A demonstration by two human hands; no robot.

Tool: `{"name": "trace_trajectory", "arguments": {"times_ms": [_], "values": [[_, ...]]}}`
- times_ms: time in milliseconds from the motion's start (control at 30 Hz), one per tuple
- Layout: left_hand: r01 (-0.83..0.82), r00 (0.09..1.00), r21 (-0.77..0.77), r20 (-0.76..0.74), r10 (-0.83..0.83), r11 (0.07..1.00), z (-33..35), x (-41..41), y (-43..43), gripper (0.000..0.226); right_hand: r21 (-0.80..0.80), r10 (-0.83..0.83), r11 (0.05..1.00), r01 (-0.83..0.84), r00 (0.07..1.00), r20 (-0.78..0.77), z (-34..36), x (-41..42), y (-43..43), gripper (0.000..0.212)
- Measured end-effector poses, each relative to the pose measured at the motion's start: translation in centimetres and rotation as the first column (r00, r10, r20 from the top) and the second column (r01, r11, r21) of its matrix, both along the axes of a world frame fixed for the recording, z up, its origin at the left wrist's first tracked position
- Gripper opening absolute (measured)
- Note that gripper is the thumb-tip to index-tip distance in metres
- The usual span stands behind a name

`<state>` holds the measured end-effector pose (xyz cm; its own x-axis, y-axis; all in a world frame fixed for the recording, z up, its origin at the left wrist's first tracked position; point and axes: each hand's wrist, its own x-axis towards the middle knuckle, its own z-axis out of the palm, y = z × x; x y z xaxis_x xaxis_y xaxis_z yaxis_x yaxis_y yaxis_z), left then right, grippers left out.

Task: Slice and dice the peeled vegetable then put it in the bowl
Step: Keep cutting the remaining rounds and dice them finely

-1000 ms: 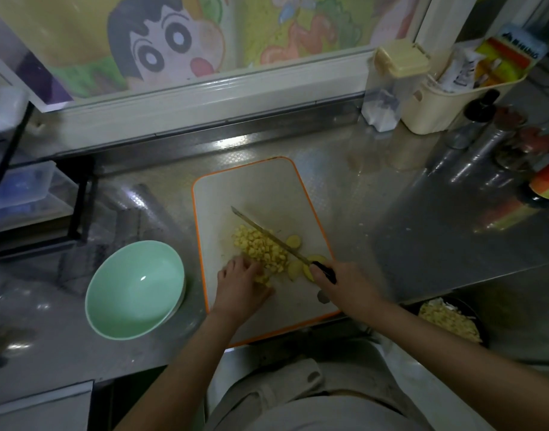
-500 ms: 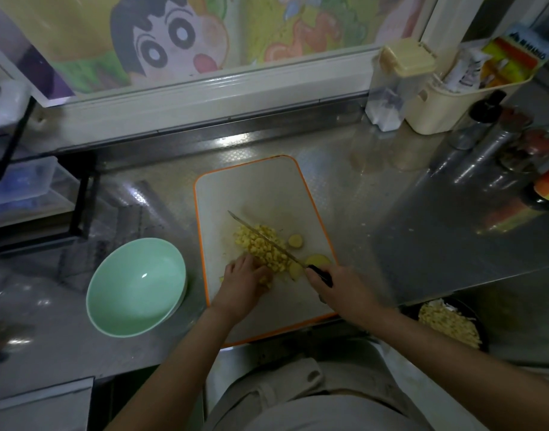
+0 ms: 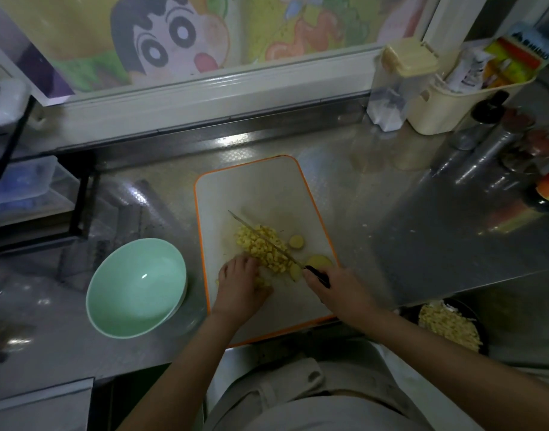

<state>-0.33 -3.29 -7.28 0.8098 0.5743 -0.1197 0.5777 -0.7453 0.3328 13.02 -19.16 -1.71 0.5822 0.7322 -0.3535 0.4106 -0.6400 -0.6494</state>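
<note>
A pile of yellow diced vegetable [image 3: 263, 248] lies on the white, orange-rimmed cutting board [image 3: 260, 188]. Two round slices [image 3: 296, 242] lie to the right of the pile. My right hand [image 3: 338, 290] grips the black handle of a knife [image 3: 260, 237], and the blade lies across the pile. My left hand [image 3: 240, 284] sits with curled fingers on the near left edge of the pile, over a few pieces. An empty pale green bowl [image 3: 136, 287] stands on the counter left of the board.
A dark dish of yellow peelings [image 3: 450, 326] sits low at the right. A cream basket of packets [image 3: 459, 101], a lidded container [image 3: 400, 85] and bottles [image 3: 515, 135] crowd the back right. A rack with plastic boxes [image 3: 27, 188] stands at the left.
The knife blade has shifted a little leftward over the pile. My left hand stays at the pile's near edge. The camera has drifted slightly.
</note>
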Motion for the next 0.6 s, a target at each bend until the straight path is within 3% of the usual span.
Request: {"name": "trace_trajectory", "arguments": {"times_ms": [167, 600], "values": [[0.029, 1.0, -0.088, 0.016, -0.027, 0.996, 0.5, -1.2, 1.4, 0.041, -0.007, 0.017, 1.0, -0.017, 1.0, 0.004, -0.2, -0.4, 0.5, 0.043], [-0.003, 1.0, -0.088, 0.025, 0.006, 0.996, 0.3, -1.4, 2.8, 0.039, -0.042, 0.008, 0.999, -0.007, 1.0, 0.021, -1.9, -1.0, 0.8, 0.045]]}}
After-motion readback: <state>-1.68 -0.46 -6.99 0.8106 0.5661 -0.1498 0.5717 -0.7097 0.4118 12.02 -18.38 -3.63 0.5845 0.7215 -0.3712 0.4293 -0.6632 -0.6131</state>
